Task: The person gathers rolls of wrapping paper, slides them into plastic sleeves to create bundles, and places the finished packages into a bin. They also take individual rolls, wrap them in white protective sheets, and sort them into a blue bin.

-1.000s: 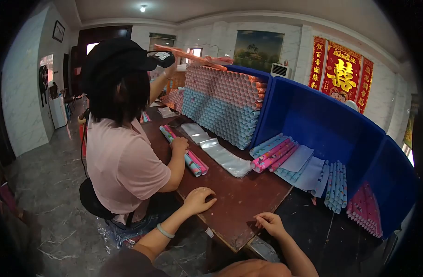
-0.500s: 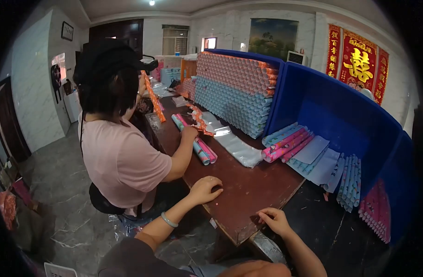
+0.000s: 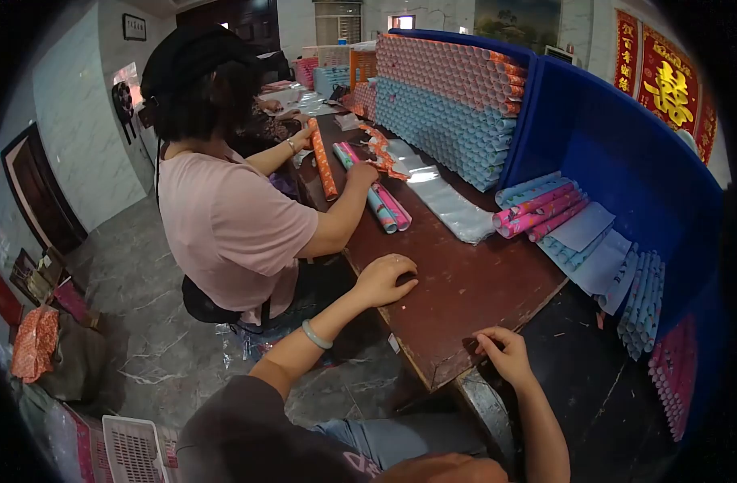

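My left hand (image 3: 388, 280), with a pale bangle on its wrist, rests on the brown table (image 3: 465, 278). Its fingers are curved, the thumb is apart, and nothing is in it. At the table's right edge my right hand (image 3: 507, 356) is loosely bent, open and without anything visible in it. Ahead of my left hand, a co-worker's hand (image 3: 363, 172) lies on blue and pink paper rolls (image 3: 392, 211). The co-worker's other hand (image 3: 302, 138) holds an orange patterned roll (image 3: 325, 165). A clear plastic sheet (image 3: 449, 201) lies beyond.
A blue bin (image 3: 618, 153) stands on its side at the right, with pink rolls (image 3: 541, 211) and blue rolls (image 3: 642, 302) by it. Stacked pink and blue rolls (image 3: 445, 109) fill another bin behind. A white basket (image 3: 135, 451) is at lower left.
The view has tipped downward and turned slightly left. The co-worker has lowered the orange roll toward the table. My two hands keep about the same pose and place on the table.
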{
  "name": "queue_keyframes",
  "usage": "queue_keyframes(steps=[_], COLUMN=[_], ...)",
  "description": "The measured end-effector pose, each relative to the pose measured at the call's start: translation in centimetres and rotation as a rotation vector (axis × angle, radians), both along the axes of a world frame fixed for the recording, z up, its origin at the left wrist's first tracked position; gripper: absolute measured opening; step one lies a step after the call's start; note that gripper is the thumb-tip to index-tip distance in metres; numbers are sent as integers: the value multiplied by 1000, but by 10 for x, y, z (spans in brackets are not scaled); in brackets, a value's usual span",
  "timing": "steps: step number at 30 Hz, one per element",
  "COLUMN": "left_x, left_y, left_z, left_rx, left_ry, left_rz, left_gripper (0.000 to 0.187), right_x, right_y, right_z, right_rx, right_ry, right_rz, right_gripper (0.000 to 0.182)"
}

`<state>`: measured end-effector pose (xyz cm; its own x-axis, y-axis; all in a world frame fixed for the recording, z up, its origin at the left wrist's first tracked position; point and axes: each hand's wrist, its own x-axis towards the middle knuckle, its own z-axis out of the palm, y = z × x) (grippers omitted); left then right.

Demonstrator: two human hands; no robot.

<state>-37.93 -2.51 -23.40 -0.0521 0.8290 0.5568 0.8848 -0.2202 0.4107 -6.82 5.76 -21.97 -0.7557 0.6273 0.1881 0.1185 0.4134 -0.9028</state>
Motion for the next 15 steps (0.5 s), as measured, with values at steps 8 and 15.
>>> queue_keyframes(steps=[8,15], left_x=[0,0], left_y=[1,0], left_z=[-3,-1], left_rx=[42,28], left_ry=[1,3], left_rz=[-27,-17], left_gripper=[21,22], right_x=[0,0], right_y=[0,-6], right_z=[-1,10], right_rx=[-55,-55], right_ry=[-13,-83], right_rz=[-18,-42], right_gripper=[15,15])
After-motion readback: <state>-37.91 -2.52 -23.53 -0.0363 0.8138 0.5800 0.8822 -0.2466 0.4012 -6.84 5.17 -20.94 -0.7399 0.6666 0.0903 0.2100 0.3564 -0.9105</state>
